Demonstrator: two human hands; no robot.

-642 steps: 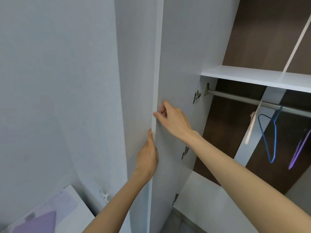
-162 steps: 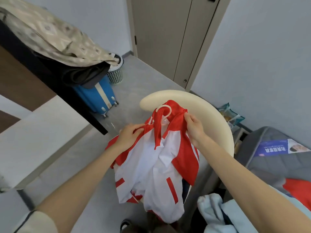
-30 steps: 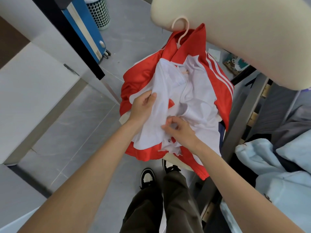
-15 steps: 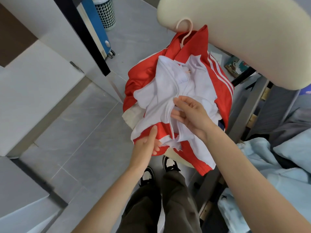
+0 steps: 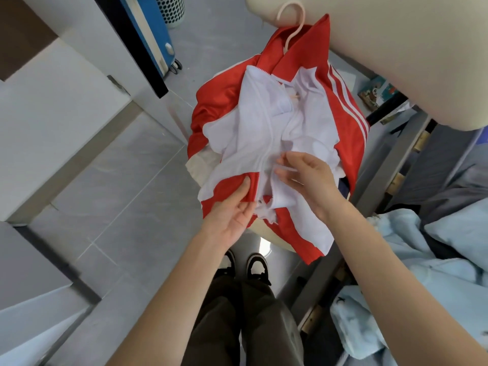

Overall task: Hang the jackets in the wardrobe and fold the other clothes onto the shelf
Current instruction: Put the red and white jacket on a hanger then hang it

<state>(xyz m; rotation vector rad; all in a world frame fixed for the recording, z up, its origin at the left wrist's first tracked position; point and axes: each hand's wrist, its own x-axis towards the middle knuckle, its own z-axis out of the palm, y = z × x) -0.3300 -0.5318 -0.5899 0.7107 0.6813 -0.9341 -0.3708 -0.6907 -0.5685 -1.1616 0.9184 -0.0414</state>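
Red-and-white cloth is filling the middle of the view: the jacket (image 5: 348, 143) is lying spread over a cream chair (image 5: 396, 48). It is already threaded onto a pale hanger (image 5: 293, 19), whose hook is poking out above the collar. The step in hand is therefore looking like the tidy-up before hanging, namely closing the front.

The left grip (image 5: 232, 217) is grasping the bottom hem of one front panel, thumb pressing on the red band and fingers curling under the cloth. The right grip (image 5: 309, 180) is pinching the white edge of the other panel just beside the zip line, fingers lightly bent round a fold. A small metal zip slider (image 5: 260, 202) is sitting at the hem between the two, just beside the left fingertips. Whether the zip halves are already engaging there is too small to tell.

The next move is probably calling for both hem ends to be lined up. The left side would be holding the cloth taut while the right is drawing the slider upward. After that the jacket is needing a lift by the hook and a carry to the wardrobe rail, which is not showing here. Pale blue clothes (image 5: 435, 260) are lying heaped at the right, likely waiting for folding.
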